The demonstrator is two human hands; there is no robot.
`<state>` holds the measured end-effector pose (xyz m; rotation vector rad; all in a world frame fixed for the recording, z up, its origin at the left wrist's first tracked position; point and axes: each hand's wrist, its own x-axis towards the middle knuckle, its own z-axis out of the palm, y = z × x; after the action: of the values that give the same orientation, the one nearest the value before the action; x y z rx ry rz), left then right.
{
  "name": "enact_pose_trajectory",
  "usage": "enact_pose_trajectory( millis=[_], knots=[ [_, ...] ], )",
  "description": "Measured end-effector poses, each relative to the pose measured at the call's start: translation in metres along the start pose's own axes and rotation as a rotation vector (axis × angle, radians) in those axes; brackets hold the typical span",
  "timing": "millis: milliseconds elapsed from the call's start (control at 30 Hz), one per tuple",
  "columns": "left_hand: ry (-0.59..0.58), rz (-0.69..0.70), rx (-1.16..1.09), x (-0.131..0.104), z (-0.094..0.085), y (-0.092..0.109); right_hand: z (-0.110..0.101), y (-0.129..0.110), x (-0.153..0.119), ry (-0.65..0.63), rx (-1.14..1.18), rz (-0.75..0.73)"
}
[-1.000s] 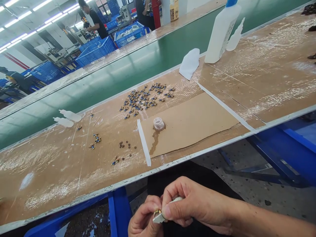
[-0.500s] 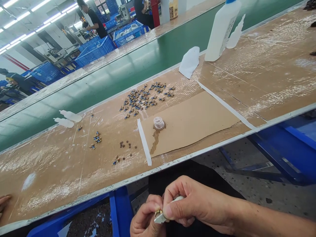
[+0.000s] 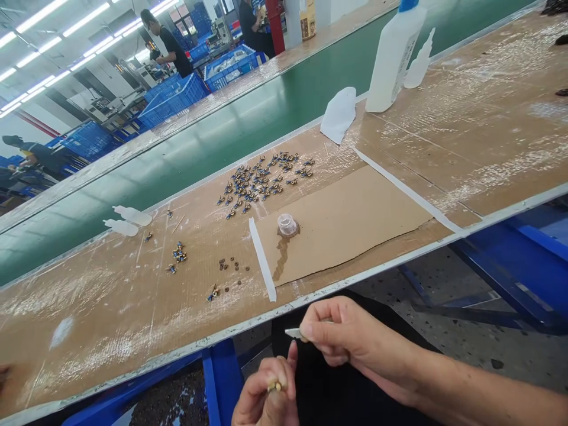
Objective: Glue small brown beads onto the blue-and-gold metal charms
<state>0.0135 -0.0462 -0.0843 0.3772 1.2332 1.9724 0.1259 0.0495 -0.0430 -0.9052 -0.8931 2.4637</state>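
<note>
My right hand (image 3: 339, 331) pinches a small pale blade (image 3: 293, 333), its tip pointing left, below the table's front edge. Lower and to the left, my left hand (image 3: 268, 393) holds a small gold-coloured piece (image 3: 276, 386) between thumb and fingers; the fingers hide most of it. The two hands are apart. Many small blue and gold parts (image 3: 252, 183) lie on the table, with a smaller cluster (image 3: 179, 253) to the left. Several small brown rings (image 3: 223, 264) are near a single blue and gold part (image 3: 213, 293). A clear cup (image 3: 287, 225) stands on a cardboard sheet (image 3: 355, 219).
Two small white bottles (image 3: 133, 215) lie at the left; a large bottle (image 3: 393, 65) and a small one (image 3: 418, 65) stand at the back right. Blue bins (image 3: 222, 378) sit below the table edge (image 3: 328, 292). People work beyond the green belt (image 3: 177, 154).
My right hand has drawn the blade up and away from the piece in my left hand, opening a gap between them. The view has shifted slightly.
</note>
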Motion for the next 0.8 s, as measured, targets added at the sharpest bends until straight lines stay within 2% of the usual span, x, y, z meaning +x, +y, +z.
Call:
enact_pose_trajectory(
  millis=[100,267,467,600,667,800],
  knots=[
    [0.044,-0.042,0.020,0.006,-0.004,0.003,-0.003,-0.005,0.001,-0.013,0.021,-0.042],
    [0.072,-0.124,0.057,0.011,-0.012,0.008,-0.003,-0.002,0.006,-0.023,-0.032,-0.030],
    [0.017,-0.144,0.084,0.010,-0.024,0.005,0.002,0.001,0.009,-0.089,-0.007,0.023],
    [0.035,-0.166,0.091,0.009,-0.032,0.002,0.005,-0.001,0.007,-0.138,-0.050,0.040],
    [0.038,-0.168,0.089,0.008,-0.033,0.001,0.007,0.000,0.007,-0.124,-0.050,0.006],
    [0.032,-0.185,0.101,0.006,-0.032,0.002,0.010,0.006,0.005,-0.037,-0.009,-0.178]
  ],
)
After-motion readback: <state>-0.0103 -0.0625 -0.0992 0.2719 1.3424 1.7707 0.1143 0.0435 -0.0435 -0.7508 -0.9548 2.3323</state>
